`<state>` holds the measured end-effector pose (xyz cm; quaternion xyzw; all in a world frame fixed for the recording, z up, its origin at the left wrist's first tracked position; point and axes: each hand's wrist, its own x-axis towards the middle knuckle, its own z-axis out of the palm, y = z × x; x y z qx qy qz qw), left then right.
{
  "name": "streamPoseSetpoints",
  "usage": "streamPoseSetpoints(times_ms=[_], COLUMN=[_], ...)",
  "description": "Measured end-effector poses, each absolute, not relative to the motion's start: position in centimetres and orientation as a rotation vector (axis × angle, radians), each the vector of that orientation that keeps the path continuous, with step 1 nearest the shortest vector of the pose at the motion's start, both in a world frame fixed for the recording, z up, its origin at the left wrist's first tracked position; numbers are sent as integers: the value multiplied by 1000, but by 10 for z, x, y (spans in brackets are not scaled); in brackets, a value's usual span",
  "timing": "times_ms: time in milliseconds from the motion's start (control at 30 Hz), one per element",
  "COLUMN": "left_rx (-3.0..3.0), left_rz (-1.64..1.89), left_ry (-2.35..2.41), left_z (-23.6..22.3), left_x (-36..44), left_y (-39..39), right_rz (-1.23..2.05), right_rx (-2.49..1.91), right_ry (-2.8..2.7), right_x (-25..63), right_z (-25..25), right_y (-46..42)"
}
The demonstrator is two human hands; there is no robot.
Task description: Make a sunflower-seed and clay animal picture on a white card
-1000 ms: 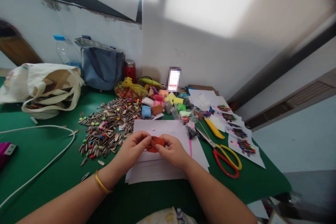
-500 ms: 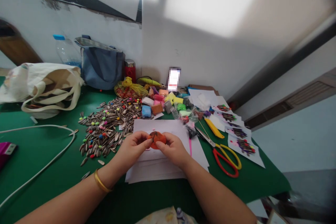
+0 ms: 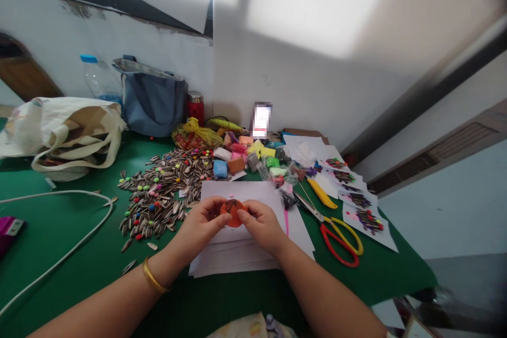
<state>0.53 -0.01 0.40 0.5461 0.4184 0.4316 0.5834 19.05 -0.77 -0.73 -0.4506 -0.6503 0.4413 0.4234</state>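
Observation:
A flattened orange piece of modelling clay with dark streaks is held between both hands above the stacked white paper. My left hand pinches its left edge, thumb in front and fingers behind. On the opposite edge, my right hand grips the same piece with its thumb across the front. The fingers behind the clay are partly hidden. Just beyond it, a small pink bit lies on the paper, and a thin pink strip lies to the right.
Sunflower seeds mixed with coloured pieces spread at left. Coloured clay packs lie behind the paper. Scissors and a yellow utility knife are at right, near decorated sheets. A white cable curves at left; bags stand behind.
The orange clay has been turned and reshaped between my fingers, from a folded, wider form to a rounder disc with its dark streaks near the top. Both hands stay in place.

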Motion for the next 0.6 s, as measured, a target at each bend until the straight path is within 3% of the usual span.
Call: streamPoseSetpoints(times_ms=[467,600], left_rx=[1241,1158], left_rz=[995,1031], left_ry=[1023,1011], left_z=[3,-1], left_x=[6,3], left_y=[-1,1], right_rz=[1049,879], right_rx=[-1104,-1236], right_ry=[-1788,-1896], right_x=[190,209], right_z=[-2,14], right_y=[-7,-14])
